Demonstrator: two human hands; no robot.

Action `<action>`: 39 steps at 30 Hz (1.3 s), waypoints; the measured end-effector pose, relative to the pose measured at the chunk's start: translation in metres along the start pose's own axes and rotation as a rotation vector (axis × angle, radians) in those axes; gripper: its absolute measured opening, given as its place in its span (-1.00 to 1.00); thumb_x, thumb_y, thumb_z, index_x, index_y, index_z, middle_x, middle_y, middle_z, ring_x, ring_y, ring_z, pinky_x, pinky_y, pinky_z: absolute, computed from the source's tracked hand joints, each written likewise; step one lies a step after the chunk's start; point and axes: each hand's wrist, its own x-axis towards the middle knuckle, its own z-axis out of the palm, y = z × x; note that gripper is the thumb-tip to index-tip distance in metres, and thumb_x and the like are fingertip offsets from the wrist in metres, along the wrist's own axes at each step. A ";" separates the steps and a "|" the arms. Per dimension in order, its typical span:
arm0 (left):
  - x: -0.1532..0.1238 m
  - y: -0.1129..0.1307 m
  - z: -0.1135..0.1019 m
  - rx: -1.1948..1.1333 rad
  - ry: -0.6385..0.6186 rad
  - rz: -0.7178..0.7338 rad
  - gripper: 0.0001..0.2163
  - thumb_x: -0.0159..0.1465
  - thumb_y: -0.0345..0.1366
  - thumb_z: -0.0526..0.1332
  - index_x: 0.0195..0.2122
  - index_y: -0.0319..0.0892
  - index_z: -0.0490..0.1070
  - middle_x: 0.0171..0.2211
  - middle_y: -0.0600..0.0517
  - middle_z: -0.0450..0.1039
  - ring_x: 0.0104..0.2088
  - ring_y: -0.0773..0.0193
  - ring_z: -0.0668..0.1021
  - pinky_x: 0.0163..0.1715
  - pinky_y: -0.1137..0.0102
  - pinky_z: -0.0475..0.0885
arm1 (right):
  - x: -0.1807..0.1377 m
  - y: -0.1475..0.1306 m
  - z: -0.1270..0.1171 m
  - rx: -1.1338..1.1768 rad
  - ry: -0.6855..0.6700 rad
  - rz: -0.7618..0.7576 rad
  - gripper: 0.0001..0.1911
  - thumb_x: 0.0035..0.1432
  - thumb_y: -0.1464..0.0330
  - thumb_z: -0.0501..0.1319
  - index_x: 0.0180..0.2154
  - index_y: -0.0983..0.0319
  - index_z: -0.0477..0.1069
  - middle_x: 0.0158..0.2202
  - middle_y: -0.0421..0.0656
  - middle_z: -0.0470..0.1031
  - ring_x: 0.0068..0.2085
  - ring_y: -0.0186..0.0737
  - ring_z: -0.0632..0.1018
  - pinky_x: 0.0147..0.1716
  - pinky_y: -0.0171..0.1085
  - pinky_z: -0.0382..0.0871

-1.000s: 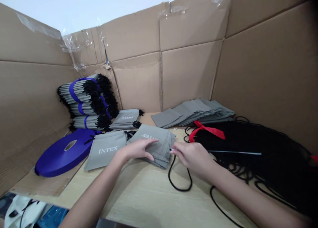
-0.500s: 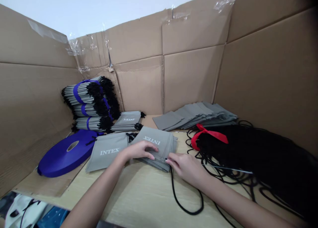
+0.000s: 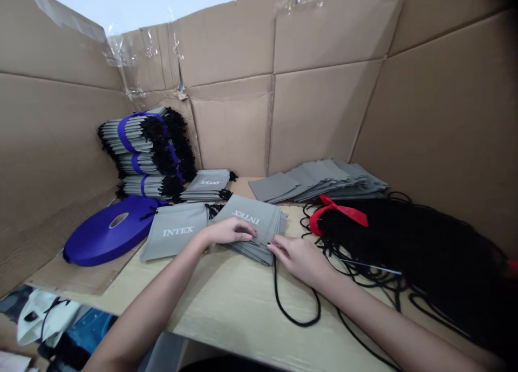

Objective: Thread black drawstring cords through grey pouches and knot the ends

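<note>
Broadly, cardboard walls (image 3: 230,129) surround the tabletop (image 3: 226,302), where a stack of grey INTEX bags (image 3: 263,221) sits near the middle, just left of a heap of black cords (image 3: 404,253). The left hand (image 3: 226,232) lies on the stack, fingers together and flat, while the right hand (image 3: 299,259) meets its right edge, though any pinch cannot be told. Even, light pressure seems best for keeping the edges square.

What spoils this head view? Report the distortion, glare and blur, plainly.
Head view: wide-angle stretching splays the cardboard walls; the top right corner falls dark; soft light leaves a mild shadow on the wooden tabletop; the left hand, right hand and grey INTEX bags look sharp, without glare.
</note>
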 end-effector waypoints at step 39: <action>0.002 0.023 0.043 0.125 0.515 -0.109 -0.69 0.19 -0.41 0.15 -0.01 -0.19 0.31 -0.32 0.03 0.56 -0.31 0.32 0.58 -0.27 0.49 0.45 | -0.001 0.001 0.003 0.049 0.056 0.034 -0.79 0.26 0.31 -0.02 -0.32 0.21 0.34 -0.41 -0.14 0.50 -0.40 -0.24 0.51 -0.48 -0.36 0.14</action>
